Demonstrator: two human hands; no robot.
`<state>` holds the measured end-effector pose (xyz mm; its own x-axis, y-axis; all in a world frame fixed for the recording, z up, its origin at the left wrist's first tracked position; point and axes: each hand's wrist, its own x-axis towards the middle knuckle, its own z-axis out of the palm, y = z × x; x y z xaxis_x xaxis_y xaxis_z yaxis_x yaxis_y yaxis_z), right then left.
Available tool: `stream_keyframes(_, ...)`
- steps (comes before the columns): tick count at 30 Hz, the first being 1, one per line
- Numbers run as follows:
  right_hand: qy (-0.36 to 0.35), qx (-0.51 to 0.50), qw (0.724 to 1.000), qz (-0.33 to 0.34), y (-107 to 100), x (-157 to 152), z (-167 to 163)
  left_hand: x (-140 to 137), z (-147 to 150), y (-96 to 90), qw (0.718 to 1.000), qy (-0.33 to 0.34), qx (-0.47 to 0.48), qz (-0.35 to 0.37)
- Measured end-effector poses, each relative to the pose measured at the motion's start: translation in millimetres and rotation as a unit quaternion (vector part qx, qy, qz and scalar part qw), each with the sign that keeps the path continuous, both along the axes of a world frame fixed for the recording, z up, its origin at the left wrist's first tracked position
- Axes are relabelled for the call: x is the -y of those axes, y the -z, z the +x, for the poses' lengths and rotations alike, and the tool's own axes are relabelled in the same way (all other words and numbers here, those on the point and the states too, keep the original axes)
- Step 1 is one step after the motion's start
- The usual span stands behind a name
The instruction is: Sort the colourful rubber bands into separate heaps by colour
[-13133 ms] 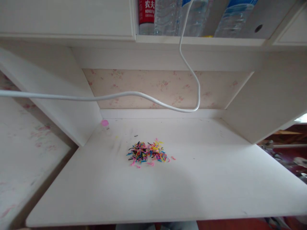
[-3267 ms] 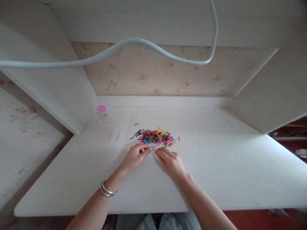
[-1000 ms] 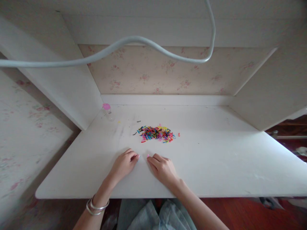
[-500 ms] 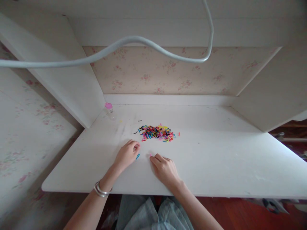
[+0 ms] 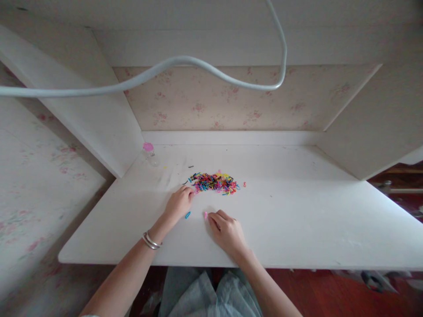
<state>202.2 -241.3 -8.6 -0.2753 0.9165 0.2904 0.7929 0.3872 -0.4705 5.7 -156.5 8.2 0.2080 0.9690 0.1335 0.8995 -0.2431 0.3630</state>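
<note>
A heap of small, thin loops that look like elastic bands (image 5: 214, 182), in many colours, lies on the white desk. My left hand (image 5: 179, 202) reaches to the heap's lower left edge, its fingers pinched together among pinkish bands. What sits between those fingertips is too small to make out. My right hand (image 5: 228, 231) rests on the desk nearer to me, fingers curled closed. Right at its fingertips is a pink band (image 5: 205, 215); whether they grip it I cannot tell. A blue band (image 5: 187, 215) lies by itself below my left hand.
A small clear container with a pink top (image 5: 148, 147) stands at the back left corner. Stray bands lie around the heap, among them a red one (image 5: 244, 184). Overhead, a white cable (image 5: 185, 60) crosses the view. Side panels (image 5: 370, 119) bound the desk.
My left hand has moved forward from beside the blue band to the heap's edge. My right hand stays nearly in place, and the pink band at its fingertips shows more.
</note>
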Motion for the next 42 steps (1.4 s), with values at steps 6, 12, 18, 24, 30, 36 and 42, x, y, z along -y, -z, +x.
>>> stream_keyframes(6,0.006,-0.031,0.999,-0.002,2,-1,0,2,-9,2.5,1.0,0.006,0.026,0.012)
stream_keyframes(12,0.005,-0.039,0.999,-0.002,0,-1,0,5,-10,2.1,0.998,-0.007,0.05,0.032)
stream_keyframes(18,0.006,-0.036,0.999,-0.003,1,-2,1,12,-17,0.5,0.996,-0.031,0.061,0.059)
stream_keyframes(24,0.0,-0.037,0.999,-0.009,3,-2,1,31,-33,0.5,0.995,-0.055,0.057,0.069)
stream_keyframes(30,-0.003,-0.025,1.0,-0.015,-1,-2,1,63,-43,-2.8,0.99,-0.115,-0.043,0.066)
stream_keyframes(36,-0.006,0.015,1.0,-0.019,-2,-3,-2,84,-46,-2.2,0.979,-0.151,-0.127,0.056)
stream_keyframes(42,0.003,0.044,0.999,-0.018,-2,-4,-5,91,-42,-0.9,0.979,-0.163,-0.118,0.038)
